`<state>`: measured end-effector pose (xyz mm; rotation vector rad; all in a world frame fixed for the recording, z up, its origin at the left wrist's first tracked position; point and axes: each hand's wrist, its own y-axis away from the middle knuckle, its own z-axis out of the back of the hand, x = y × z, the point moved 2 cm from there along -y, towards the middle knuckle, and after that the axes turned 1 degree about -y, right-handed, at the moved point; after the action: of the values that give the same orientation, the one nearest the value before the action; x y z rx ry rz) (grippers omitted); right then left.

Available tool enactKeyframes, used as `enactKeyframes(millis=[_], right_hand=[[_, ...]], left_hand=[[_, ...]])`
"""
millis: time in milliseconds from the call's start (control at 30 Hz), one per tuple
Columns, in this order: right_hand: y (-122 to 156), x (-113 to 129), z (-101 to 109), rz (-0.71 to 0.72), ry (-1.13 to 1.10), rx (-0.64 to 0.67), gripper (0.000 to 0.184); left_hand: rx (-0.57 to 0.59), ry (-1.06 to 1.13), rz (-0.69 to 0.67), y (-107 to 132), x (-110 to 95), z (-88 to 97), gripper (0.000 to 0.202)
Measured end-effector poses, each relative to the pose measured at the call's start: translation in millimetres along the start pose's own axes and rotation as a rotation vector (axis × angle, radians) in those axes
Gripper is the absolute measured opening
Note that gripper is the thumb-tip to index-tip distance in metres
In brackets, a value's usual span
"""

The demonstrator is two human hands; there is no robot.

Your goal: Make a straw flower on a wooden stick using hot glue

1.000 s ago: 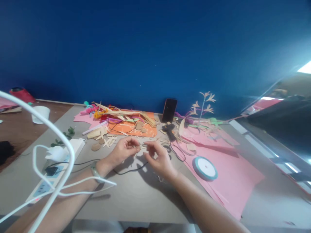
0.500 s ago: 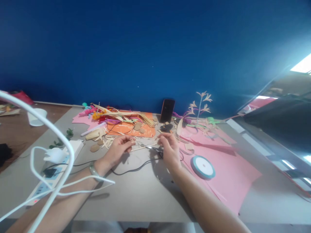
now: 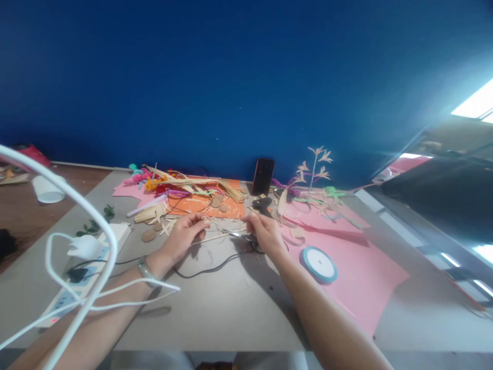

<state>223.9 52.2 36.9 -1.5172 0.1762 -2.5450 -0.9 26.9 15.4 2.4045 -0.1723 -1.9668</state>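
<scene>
- Scissors (image 3: 239,235) are pointing to nine o'clock, just beside the right hand (image 3: 267,233).
- The left hand (image 3: 185,233) is bending its fingers at nine o'clock; I cannot tell if either hand is grasping anything.
- A phone (image 3: 263,176) is standing at twelve o'clock.

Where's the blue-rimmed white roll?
Head view, right side: the roll lies on the pink sheet, right of the right hand and nearer the camera.

Hands (image 3: 187,234) apart over table (image 3: 215,318); phone (image 3: 263,176) standing near blue wall (image 3: 231,77); white roll (image 3: 318,263) on pink paper (image 3: 370,288).
</scene>
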Motion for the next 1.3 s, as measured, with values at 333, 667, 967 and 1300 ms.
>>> enactKeyframes(millis=[333, 667, 967, 1300], right_hand=[[2.3, 2.5, 18.4, 0.041, 0.938, 0.402, 0.014], [2.7, 2.5, 23.2, -0.001, 0.822, 0.424, 0.022], [0.5, 14.4, 37.3, 0.085, 0.31, 0.514, 0.018], [10.0, 18.4, 27.7, -0.007, -0.052, 0.836, 0.025]], left_hand=[[0.092, 0.194, 0.075, 4.5, -5.7, -8.8, 0.018], [0.149, 0.226, 0.167, 5.6, -6.1, -11.4, 0.014], [0.157, 0.138, 0.222, 1.2, 4.9, -7.7, 0.02], [0.291, 0.054, 0.245, 4.7, 6.1, -6.9, 0.027]])
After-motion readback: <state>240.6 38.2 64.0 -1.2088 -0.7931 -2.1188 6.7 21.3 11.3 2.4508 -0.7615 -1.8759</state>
